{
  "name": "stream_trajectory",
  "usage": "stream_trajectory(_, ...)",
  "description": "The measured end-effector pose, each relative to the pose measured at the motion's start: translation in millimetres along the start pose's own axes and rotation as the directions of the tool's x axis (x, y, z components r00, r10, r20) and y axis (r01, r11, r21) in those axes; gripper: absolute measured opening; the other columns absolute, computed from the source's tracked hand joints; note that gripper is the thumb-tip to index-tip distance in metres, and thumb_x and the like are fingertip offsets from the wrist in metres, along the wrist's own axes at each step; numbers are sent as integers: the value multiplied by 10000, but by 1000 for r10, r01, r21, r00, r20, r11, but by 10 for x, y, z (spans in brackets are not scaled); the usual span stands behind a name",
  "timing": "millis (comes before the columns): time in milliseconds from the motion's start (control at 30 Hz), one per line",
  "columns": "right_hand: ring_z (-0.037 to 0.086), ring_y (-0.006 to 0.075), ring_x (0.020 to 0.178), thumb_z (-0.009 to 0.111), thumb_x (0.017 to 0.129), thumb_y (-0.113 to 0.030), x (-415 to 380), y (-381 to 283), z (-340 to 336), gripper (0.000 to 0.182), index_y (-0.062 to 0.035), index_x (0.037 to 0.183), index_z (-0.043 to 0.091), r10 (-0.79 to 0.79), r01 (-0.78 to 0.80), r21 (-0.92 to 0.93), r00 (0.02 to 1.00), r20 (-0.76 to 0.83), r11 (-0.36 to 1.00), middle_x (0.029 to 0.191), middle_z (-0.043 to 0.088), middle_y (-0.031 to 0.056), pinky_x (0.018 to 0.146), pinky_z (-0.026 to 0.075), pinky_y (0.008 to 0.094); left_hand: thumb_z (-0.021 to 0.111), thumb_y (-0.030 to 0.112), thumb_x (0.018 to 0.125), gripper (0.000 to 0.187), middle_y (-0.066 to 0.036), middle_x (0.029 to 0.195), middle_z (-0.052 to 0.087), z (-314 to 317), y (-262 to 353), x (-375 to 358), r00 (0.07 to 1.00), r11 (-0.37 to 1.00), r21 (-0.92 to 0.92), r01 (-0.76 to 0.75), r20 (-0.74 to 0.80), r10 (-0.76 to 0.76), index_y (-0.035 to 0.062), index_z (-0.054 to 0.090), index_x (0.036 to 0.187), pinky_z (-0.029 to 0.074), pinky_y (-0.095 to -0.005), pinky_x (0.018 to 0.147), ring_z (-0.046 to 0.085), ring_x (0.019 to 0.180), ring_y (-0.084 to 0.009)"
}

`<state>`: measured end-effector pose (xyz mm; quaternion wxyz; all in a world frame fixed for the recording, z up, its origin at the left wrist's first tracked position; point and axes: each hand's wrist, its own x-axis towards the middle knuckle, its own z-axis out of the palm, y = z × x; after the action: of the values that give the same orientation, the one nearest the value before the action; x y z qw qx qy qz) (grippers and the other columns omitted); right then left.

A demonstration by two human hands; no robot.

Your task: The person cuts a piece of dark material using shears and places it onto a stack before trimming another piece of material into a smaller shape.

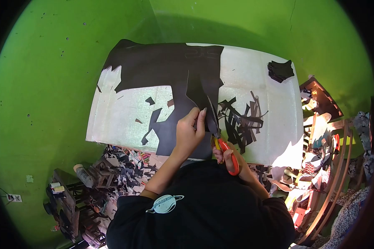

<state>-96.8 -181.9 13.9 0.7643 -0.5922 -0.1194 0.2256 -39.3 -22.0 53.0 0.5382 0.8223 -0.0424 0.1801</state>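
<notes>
A large dark, leather-like sheet [153,68] with ragged cut edges lies across the white tabletop, faint chalk-like outlines drawn near its upper right corner. My left hand [190,129] pinches the edge of the sheet beside a long cut. In my right hand [242,162] are scissors [224,145] with red-orange and yellow handles. Their blades point away from me, parted, alongside the sheet where my left fingers hold it. To the right of the blades lies a heap of dark narrow offcuts [242,124]. Some small scraps [153,120] rest left of my left hand.
The white tabletop [274,112] carries a stack of dark cut pieces [280,71] at its far right corner. Green walls [50,83] rise behind and left. Scraps [129,164] litter the floor, beside a small wooden stand [72,203] at left. A brown crate [324,97] stands right.
</notes>
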Motion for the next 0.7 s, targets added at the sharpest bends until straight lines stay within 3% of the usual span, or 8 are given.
stream_trajectory(133, 416, 33, 569, 542, 797, -457, -41, 7, -17, 527, 7, 1030, 452, 80, -81, 118, 997, 12, 990, 743, 453, -21, 468, 356, 178, 527, 103, 858, 247, -103, 493, 355, 7, 23, -10, 999, 999, -44, 30, 16, -29, 1, 438, 652, 262, -280, 388, 285, 409, -132)
stream_trajectory(200, 401, 34, 524, 544, 800, -415, -42, -62, -30, 477, -3, 1023, 455, 84, -84, 5, 996, 9, 996, 724, 457, -25, 459, 339, 175, 528, 101, 859, 251, -91, 490, 345, 7, 6, -9, 999, 998, -57, 33, 14, -32, 2, 432, 649, 255, -273, 389, 281, 418, -110)
stream_trajectory(300, 390, 36, 491, 535, 797, -389, -21, -21, -55, 439, -14, 1015, 462, 50, -50, -21, 998, 22, 999, 699, 455, -29, 454, 320, 168, 528, 99, 859, 255, -86, 489, 343, 4, 18, 2, 1000, 998, -52, 28, 9, -27, 2, 427, 646, 252, -270, 388, 277, 421, -103)
stream_trajectory(633, 389, 44, 500, 491, 792, -411, 12, -102, 44, 417, -10, 902, 455, 115, -115, 79, 993, 5, 990, 638, 408, -5, 416, 377, 180, 533, 97, 858, 257, -78, 485, 344, 14, 18, 4, 1000, 998, -62, 25, 9, -25, 3, 426, 644, 247, -264, 383, 274, 418, -95)
stream_trajectory(700, 384, 40, 505, 491, 792, -488, 15, -110, 49, 491, -11, 901, 444, 98, -98, 27, 995, 6, 995, 634, 403, -12, 412, 366, 177, 535, 97, 858, 257, -69, 482, 347, 18, 19, 4, 1000, 997, -77, 31, -1, -31, 5, 429, 643, 245, -259, 381, 277, 417, -88)
